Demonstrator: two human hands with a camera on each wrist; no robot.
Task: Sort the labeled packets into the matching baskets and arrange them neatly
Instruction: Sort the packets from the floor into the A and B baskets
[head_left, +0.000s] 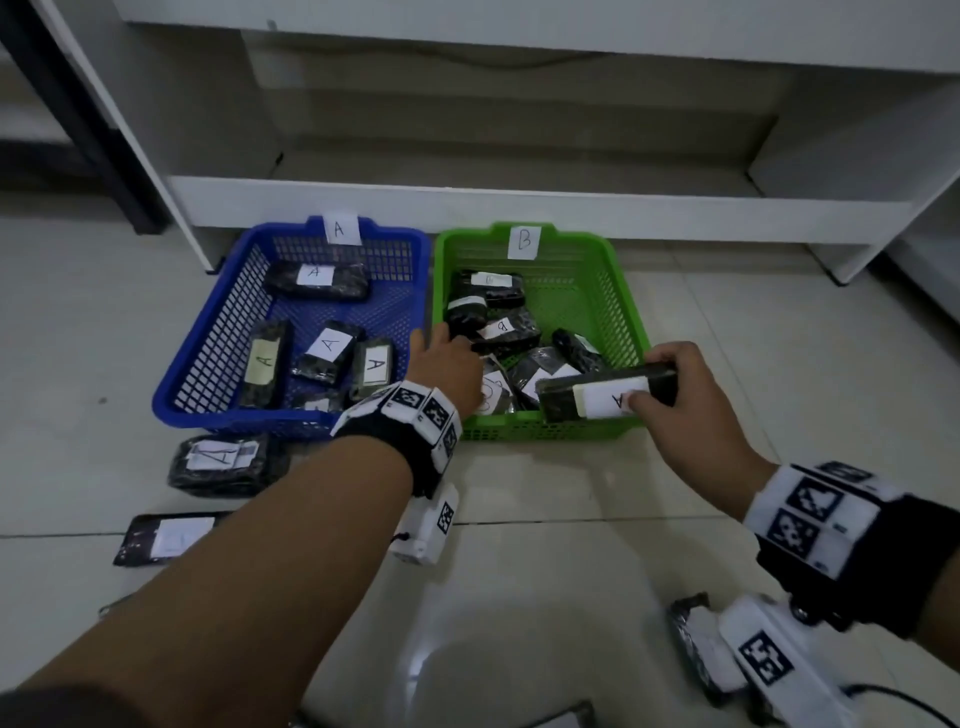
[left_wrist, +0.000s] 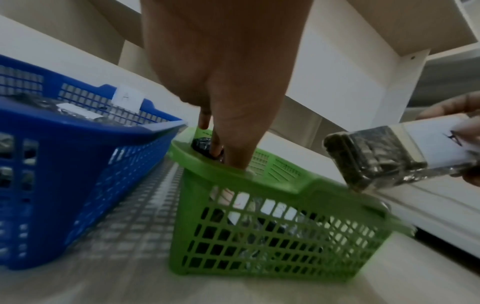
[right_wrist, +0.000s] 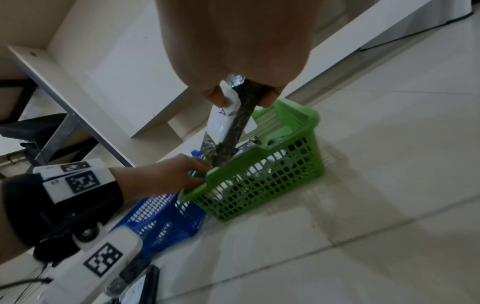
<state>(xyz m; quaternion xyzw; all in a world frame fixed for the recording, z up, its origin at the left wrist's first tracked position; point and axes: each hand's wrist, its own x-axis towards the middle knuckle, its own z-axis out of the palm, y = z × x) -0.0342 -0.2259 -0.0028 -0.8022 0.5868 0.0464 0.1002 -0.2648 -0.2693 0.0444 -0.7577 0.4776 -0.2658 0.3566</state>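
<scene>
A blue basket (head_left: 234, 418) tagged A stands on the floor on the left, with several black A packets inside. Beside it on the right is a green basket (head_left: 618, 312) tagged B, holding several black packets. My left hand (head_left: 447, 343) reaches into the green basket's left side, its straight fingers (left_wrist: 215, 144) touching a black packet (head_left: 465, 312). My right hand (head_left: 649, 382) pinches a black packet labelled A (head_left: 602, 397) above the green basket's front right corner. The right wrist view shows that A packet (right_wrist: 228, 127) held between thumb and fingers, hanging over the green basket (right_wrist: 272, 174).
Loose packets lie on the tiled floor: one labelled A (head_left: 223, 462) in front of the blue basket, another (head_left: 166, 538) nearer me, and one (head_left: 691, 644) at lower right. A white shelf unit (head_left: 519, 208) stands right behind both baskets.
</scene>
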